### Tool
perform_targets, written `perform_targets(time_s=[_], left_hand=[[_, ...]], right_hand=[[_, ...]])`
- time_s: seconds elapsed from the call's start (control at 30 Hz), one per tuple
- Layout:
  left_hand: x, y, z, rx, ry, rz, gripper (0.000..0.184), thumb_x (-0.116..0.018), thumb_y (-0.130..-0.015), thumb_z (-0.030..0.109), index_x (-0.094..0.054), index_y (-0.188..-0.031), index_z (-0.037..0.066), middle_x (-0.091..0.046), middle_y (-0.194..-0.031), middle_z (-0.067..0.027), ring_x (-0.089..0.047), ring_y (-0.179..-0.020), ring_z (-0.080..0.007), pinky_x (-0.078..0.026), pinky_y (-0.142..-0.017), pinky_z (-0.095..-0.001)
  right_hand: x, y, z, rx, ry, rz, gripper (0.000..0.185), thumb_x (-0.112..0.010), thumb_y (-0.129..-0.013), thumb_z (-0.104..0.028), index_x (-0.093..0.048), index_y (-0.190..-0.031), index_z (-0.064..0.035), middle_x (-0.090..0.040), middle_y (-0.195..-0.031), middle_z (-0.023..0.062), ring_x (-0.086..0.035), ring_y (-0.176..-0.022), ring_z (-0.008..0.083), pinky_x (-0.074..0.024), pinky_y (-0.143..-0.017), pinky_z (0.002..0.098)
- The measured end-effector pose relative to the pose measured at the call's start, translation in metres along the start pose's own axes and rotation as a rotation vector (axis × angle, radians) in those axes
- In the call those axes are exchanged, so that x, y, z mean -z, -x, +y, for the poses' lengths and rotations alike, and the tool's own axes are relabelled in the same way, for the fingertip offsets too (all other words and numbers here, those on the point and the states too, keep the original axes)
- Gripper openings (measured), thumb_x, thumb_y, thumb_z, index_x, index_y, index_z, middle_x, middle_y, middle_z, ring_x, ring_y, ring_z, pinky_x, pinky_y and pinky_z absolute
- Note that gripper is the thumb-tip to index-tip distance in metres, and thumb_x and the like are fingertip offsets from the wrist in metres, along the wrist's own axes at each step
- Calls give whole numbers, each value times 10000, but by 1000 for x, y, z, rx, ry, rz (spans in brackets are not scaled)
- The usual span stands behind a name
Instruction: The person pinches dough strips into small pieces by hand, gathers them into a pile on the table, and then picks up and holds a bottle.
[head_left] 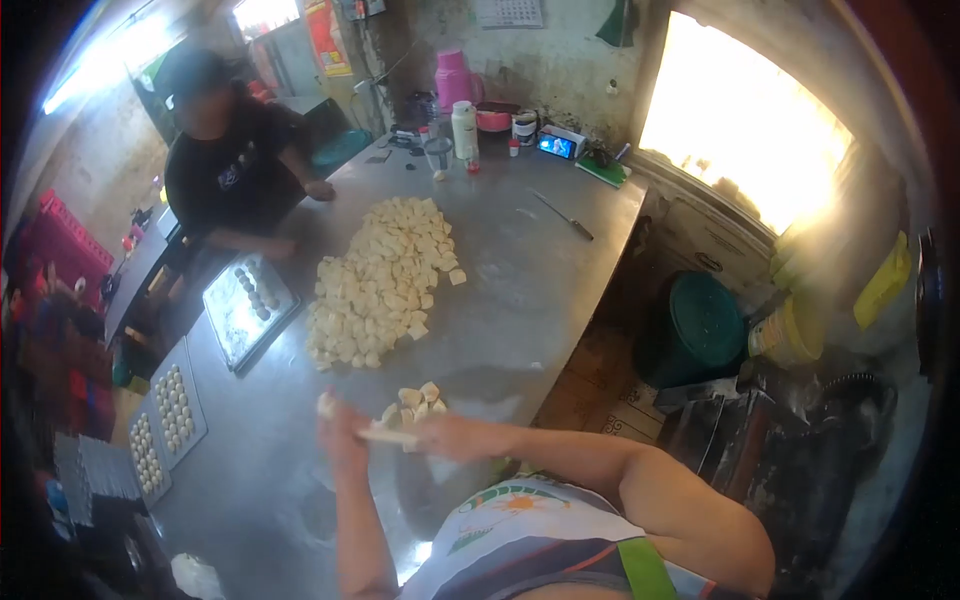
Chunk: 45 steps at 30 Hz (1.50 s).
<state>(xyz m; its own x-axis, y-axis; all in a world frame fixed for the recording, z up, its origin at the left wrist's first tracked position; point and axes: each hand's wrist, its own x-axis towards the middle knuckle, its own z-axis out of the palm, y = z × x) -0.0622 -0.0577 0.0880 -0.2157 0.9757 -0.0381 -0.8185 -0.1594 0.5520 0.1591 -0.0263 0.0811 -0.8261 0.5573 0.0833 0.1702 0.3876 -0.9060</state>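
A pale strip of dough (388,436) stretches between my two hands, just above the metal table (500,330). My left hand (346,432) closes on its left end, and a whitish bit (326,403) shows at the fingertips, too blurred to name. At the other end, my right hand (452,438) has its fingers wrapped round the strip. Right behind my hands sits a small group of cut dough pieces (425,398), partly hidden by them. Farther back, a large heap of cut dough pieces (385,275) covers the middle of the table.
Across the table stands a person in a dark shirt (240,150), near a tray (285,305) with rows of dough balls. More trays (190,395) line the left edge. A knife (562,215) lies at the right. Bottles (463,130) and a phone (556,146) stand at the back.
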Motion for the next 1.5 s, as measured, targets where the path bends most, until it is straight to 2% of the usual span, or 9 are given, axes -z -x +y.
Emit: perform_targets(time_s=[0.27, 0.47, 0.57, 0.7, 0.77, 0.93, 1.0, 1.2, 1.5], left_hand=[[-26, -8, -15, -221, -1503, -410, 303, -584, -830, -28, -705, -1100, 36, -696, -840, -75, -658, -809, -170, -517, -735, -304], [-17, 31, -64, -209, -1905, -471, 253, -634, -871, 58, -688, -1112, 5, -706, -841, -97, -673, -838, -149, -532, -746, -343], [-36, 51, -54, 2, -1545, -378, 295, -643, -857, 27, -685, -1148, 13, -714, -892, -95, -677, -896, -171, -531, -782, -344], [-22, 31, -53, -65, -1189, -147, 335, -636, -848, -4, -682, -1179, 22, -718, -937, -90, -674, -936, -184, -530, -795, -337], [-31, 21, -60, -614, -1478, -294, 444, -641, -809, -13, -633, -1248, 53, -721, -961, -174, -707, -888, -292, -530, -812, -325], [42, 1, -70, -137, -1443, -308, 369, -640, -788, -1, -653, -1156, 33, -695, -861, -173, -686, -803, -341, -527, -769, -373], [19, 13, -88, -101, -1474, -174, 125, -630, -868, 43, -674, -982, 17, -702, -863, -58, -654, -852, -136, -508, -756, -288], [-5, 35, -86, 17, -1411, -354, 330, -654, -857, 17, -652, -1186, 13, -666, -932, -76, -632, -843, -147, -511, -749, -307], [4, 9, -82, 7, -1504, -281, 421, -589, -835, -72, -623, -1246, 7, -696, -991, -69, -647, -896, -130, -515, -717, -263]], right_hand=[[37, -26, -37, 354, 191, 365, 216, -678, -874, -198, -640, -1058, -91, -654, -1004, 136, -631, -909, 344, -510, -775, 447], [25, -21, 39, -232, 341, 328, 326, -687, -842, -377, -663, -1006, -96, -667, -1029, 135, -635, -989, 361, -499, -819, 466], [26, -9, 74, -575, 426, 120, 499, -692, -819, -480, -641, -1071, -52, -656, -1042, 164, -652, -937, 369, -504, -763, 471], [12, -6, 48, -132, 501, 356, 515, -687, -818, -451, -627, -1177, -87, -654, -1041, 172, -648, -956, 364, -506, -785, 462], [24, -17, 23, -86, 379, 263, 504, -689, -823, -417, -614, -1217, -112, -656, -1043, 172, -636, -1023, 353, -507, -819, 445], [15, -18, 6, 174, 243, 403, 334, -672, -856, -358, -666, -1079, -110, -662, -999, 150, -643, -996, 353, -512, -799, 444], [18, -18, 22, -48, 274, 387, 311, -679, -848, -347, -671, -1041, -102, -665, -994, 140, -643, -999, 354, -513, -799, 448], [36, -3, 85, -387, 430, 201, 351, -677, -852, -332, -636, -1090, -78, -661, -1047, 169, -635, -1021, 368, -517, -814, 468], [37, -5, 47, 208, 127, 148, 317, -648, -878, -321, -613, -1075, -75, -661, -1010, 175, -640, -969, 383, -515, -797, 476]])
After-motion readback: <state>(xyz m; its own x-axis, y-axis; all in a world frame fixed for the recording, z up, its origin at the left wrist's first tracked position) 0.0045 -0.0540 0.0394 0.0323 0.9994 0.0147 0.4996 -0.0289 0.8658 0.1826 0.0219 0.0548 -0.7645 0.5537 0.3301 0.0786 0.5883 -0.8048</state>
